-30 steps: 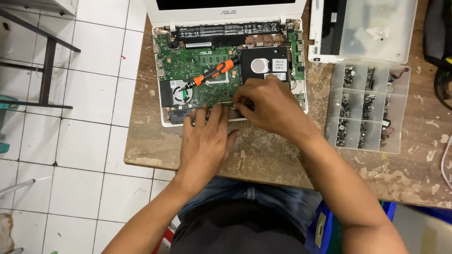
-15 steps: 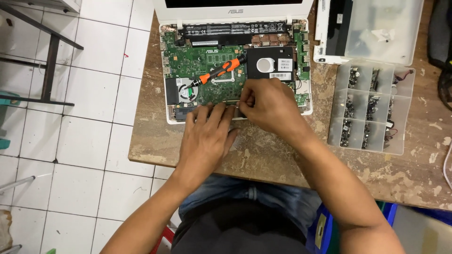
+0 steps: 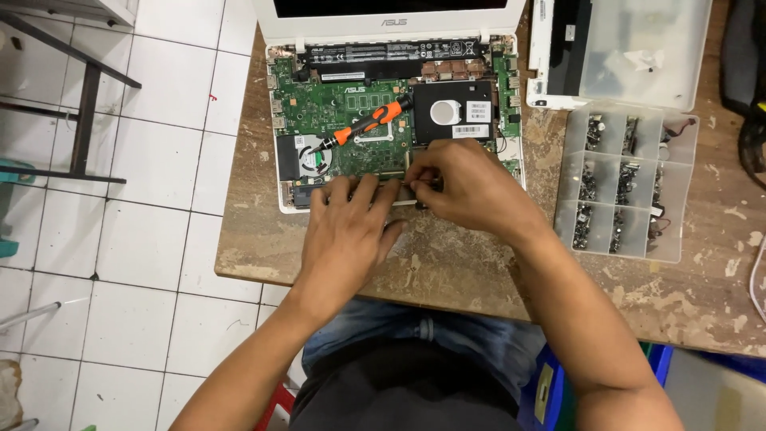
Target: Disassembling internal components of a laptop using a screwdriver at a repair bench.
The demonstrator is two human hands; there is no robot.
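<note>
An opened white laptop [image 3: 399,40] lies on a worn wooden table [image 3: 447,263], its green circuit board [image 3: 335,104] and black drive [image 3: 455,112] exposed. An orange and black screwdriver [image 3: 369,124] rests loose on the board. My left hand [image 3: 351,231] lies flat with fingertips on the laptop's near edge. My right hand [image 3: 463,187] sits beside it, its fingers pinched on something small at that edge; what it pinches is hidden.
A clear compartment box [image 3: 626,183] with several small dark parts stands right of the laptop. Behind it lies a white laptop cover [image 3: 622,48]. A tiled floor [image 3: 144,199] and a dark metal frame [image 3: 80,96] are on the left.
The view has shifted slightly. Both hands stay at the laptop's near edge with only small finger movement.
</note>
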